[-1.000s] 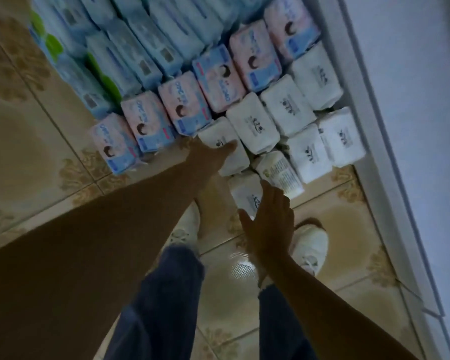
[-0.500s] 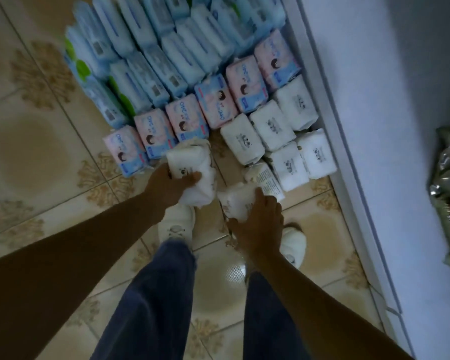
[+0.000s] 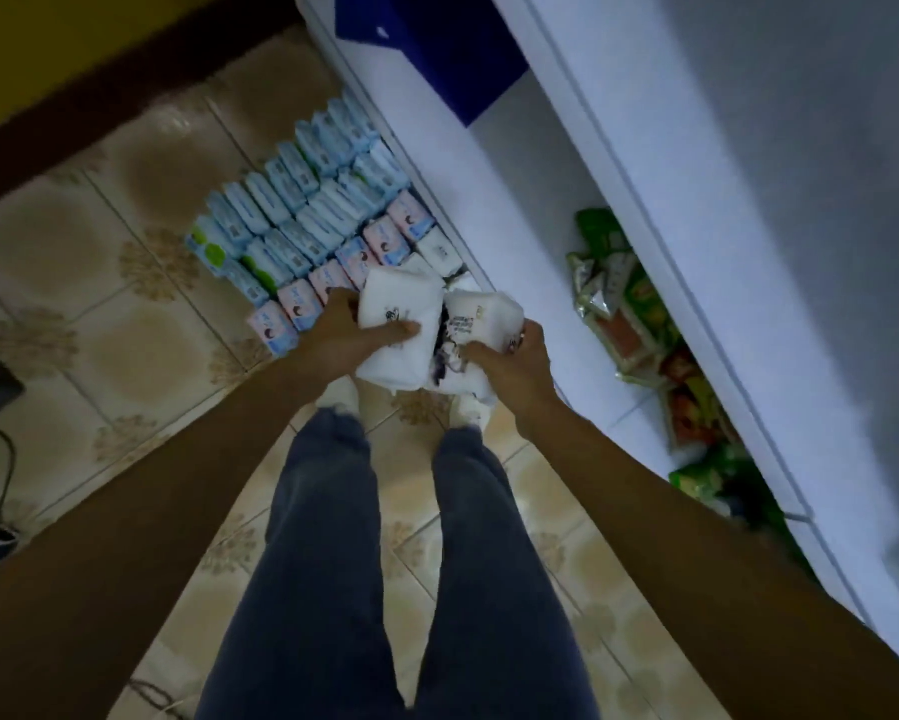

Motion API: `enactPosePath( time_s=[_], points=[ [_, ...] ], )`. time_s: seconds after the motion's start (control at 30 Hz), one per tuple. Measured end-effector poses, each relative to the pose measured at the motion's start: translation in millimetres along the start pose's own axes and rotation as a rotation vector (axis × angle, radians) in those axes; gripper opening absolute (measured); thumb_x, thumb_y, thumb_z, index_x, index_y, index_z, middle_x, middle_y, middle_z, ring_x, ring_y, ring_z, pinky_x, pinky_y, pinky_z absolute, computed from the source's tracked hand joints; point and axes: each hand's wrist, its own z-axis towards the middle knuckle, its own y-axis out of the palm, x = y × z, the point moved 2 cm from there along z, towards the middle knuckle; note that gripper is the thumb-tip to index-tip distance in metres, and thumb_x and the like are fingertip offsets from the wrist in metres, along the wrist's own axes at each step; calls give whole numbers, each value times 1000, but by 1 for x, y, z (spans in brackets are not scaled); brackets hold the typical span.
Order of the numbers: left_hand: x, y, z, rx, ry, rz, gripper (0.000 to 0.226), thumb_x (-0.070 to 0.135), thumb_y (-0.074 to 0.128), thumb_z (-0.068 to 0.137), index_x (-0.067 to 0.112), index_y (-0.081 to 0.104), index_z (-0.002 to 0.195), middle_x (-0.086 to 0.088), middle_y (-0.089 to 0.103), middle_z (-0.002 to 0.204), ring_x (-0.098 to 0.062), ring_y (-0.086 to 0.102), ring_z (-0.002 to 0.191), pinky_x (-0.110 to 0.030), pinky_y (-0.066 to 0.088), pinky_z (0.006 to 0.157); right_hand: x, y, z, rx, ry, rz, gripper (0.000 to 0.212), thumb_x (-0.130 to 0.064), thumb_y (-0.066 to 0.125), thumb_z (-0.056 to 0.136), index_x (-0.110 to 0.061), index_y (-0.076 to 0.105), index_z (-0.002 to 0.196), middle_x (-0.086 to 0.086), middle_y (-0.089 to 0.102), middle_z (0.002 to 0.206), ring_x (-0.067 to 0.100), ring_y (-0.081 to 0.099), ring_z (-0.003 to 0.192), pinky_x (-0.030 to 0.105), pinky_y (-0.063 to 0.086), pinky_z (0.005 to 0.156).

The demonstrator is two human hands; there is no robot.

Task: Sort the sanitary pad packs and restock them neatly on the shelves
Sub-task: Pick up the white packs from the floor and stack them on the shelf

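left hand (image 3: 351,340) curls its fingers round a white pad pack (image 3: 400,314), right hand (image 3: 515,363) round a second white pack (image 3: 481,317), both just beside the white shelf (image 3: 489,200); they look light and squashy, so hold the broad faces.

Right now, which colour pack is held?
The white packs, gripped by left hand and right hand; blue packs and pink packs lie on the floor.

Just one view is given: head-worn, wide, aimed steeply down at the floor (image 3: 125,324), shelf (image 3: 530,283) caught close on the right.
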Motion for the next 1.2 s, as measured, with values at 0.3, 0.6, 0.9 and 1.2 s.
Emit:
enactPosePath(
  time_s=[0.3,0.6,0.9,1.2],
  points=[
    [66,61,-113,-203,65,-216,92,88,59,56,30,58,129,1,65,125,-24,61,115,-48,43,103,-6,-76,-183,357,-56,500,82,-16,82,73,-24,36,141,0,60,120,10,65,94,25,55,56],
    [83,197,-236,-552,383,70,30,39,70,82,38,56,109,18,70,96,3,68,84,-16,52,67,72,-162,-312,639,-445,419,92,-22,88,65,-28,35,140,-9,48,132,-4,48,116,11,47,89],
    [29,377,-403,-963,705,287,98,33,87,57,22,36,140,6,62,123,-7,63,109,-20,52,78,214,-261,-477,1117,-540,519,94,-38,88,56,-34,38,136,-16,52,125,-2,53,114,19,51,87],
    [19,471,-492,-1052,922,430,94,57,81,61,43,31,141,7,52,135,-14,53,124,-43,49,98,277,-338,-540,1320,-555,541,89,-42,85,63,-35,37,138,-15,54,126,5,54,115,34,53,88]
  ],
)
